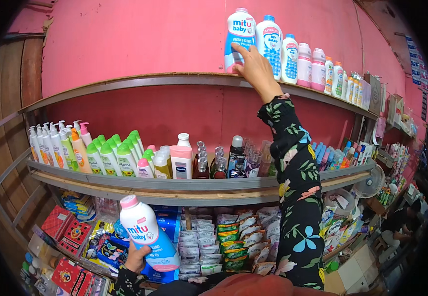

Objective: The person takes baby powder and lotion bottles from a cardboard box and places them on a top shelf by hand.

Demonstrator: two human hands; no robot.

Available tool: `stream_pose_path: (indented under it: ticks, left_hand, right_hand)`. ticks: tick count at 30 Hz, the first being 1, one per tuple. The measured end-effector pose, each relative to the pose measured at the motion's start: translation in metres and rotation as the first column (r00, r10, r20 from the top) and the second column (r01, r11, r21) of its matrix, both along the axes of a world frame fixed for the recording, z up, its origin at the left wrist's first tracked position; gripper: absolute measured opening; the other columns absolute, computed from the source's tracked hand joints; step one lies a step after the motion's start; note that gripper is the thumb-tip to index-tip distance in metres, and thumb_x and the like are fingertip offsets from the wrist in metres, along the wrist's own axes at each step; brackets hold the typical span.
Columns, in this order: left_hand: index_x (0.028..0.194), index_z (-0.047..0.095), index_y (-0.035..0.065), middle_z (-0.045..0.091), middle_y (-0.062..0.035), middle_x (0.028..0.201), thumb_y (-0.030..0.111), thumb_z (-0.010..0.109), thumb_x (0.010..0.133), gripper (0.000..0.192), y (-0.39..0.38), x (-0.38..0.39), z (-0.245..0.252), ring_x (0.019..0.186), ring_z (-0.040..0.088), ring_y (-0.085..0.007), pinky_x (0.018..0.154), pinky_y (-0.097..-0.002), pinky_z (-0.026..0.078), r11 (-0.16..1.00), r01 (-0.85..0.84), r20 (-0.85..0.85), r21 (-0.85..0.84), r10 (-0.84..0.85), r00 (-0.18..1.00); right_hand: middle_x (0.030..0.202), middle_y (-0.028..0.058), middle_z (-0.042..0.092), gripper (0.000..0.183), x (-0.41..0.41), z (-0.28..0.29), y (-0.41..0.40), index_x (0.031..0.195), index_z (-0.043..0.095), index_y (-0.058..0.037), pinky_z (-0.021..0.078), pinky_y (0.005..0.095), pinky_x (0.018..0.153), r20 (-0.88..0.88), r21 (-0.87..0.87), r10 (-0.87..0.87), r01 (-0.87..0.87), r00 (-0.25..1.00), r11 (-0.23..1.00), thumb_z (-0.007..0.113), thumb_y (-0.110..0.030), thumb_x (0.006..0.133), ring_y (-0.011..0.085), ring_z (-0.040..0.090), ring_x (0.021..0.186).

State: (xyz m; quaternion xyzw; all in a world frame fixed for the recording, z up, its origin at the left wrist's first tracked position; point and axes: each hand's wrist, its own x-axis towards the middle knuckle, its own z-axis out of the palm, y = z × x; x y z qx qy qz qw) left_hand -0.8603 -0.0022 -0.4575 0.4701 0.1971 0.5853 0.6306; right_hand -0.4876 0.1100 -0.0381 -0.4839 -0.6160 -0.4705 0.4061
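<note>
My left hand (137,259), low and left of centre, grips a white and blue Mitu baby powder bottle (151,236) with a pink cap, tilted a little to the left. Up on the top shelf (140,80), a matching Mitu bottle (240,31) stands upright at the left end of a row. My right hand (252,64) reaches up to it, with the index finger and thumb against its lower front; whether they grip it cannot be told. Touching or close beside that bottle stands a large My Baby powder bottle (270,50) with a blue cap.
Smaller powder bottles (304,66) continue rightward. The middle shelf (162,182) holds pump lotions (56,148), green-capped bottles (106,157) and perfumes. Below hang or stand sachets (234,248) and packs. A fan (371,181) and a seated person (397,225) are at the right.
</note>
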Motion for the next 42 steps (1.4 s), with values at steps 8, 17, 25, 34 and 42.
stream_pose_path:
  ticks: [8,17,25,34,42]
  left_hand:
    - [0.124,0.050,0.0010,0.063,-0.0079,0.109,0.031,0.078,0.076,0.063,0.042,0.017,0.190,0.101,0.061,-0.0172,0.087,-0.0308,0.050,0.896,-0.019,-0.036,0.444,0.039,0.999]
    - [0.122,0.049,0.0014,0.062,-0.0087,0.108,0.037,0.073,0.084,0.057,0.111,0.092,0.443,0.092,0.062,-0.0145,0.083,-0.0319,0.052,0.499,-0.321,0.100,0.805,0.419,0.902]
    - [0.121,0.048,0.0014,0.063,-0.0110,0.106,0.043,0.073,0.082,0.062,0.195,0.182,0.482,0.096,0.063,-0.0179,0.085,-0.0337,0.051,0.508,-0.252,0.005,0.824,0.438,0.899]
    - [0.119,0.051,0.0017,0.063,-0.0101,0.106,0.048,0.068,0.084,0.061,0.252,0.202,0.481,0.095,0.062,-0.0189,0.084,-0.0346,0.050,0.681,-0.128,-0.183,0.721,0.366,0.912]
    - [0.122,0.050,0.0058,0.061,-0.0088,0.110,0.052,0.062,0.087,0.059,0.238,0.204,0.478,0.100,0.059,-0.0197,0.084,-0.0369,0.049,0.719,-0.109,-0.247,0.686,0.371,0.895]
  right_hand:
    - [0.092,0.0123,0.058,0.057,0.014,-0.028,-0.073,0.134,0.049,-0.0176,0.0500,0.0430,0.068,-0.043,0.135,0.278,-0.270,0.960,0.953,0.070,-0.025,0.082,0.0314,0.061,0.080]
    - [0.091,0.0101,0.057,0.048,0.016,-0.140,-0.167,0.122,0.058,-0.0099,0.0488,0.0371,0.071,0.264,-0.162,0.201,-0.162,0.943,0.973,0.071,-0.020,0.077,0.0271,0.058,0.081]
    - [0.107,0.0104,0.058,0.048,0.061,-0.218,-0.252,0.119,0.057,-0.0097,0.0488,0.0381,0.078,0.083,-0.556,0.117,-0.052,0.990,0.830,0.073,-0.024,0.076,0.0285,0.059,0.091]
    - [0.121,0.0146,0.055,0.055,0.101,-0.248,-0.285,0.121,0.057,-0.0088,0.0487,0.0410,0.087,-0.164,-0.624,-0.136,0.004,0.977,0.781,0.076,-0.026,0.072,0.0335,0.057,0.107]
    - [0.124,0.0142,0.054,0.055,0.097,-0.259,-0.270,0.122,0.057,-0.0095,0.0483,0.0400,0.088,-0.243,-0.615,-0.084,-0.087,0.966,0.784,0.076,-0.028,0.074,0.0334,0.056,0.110]
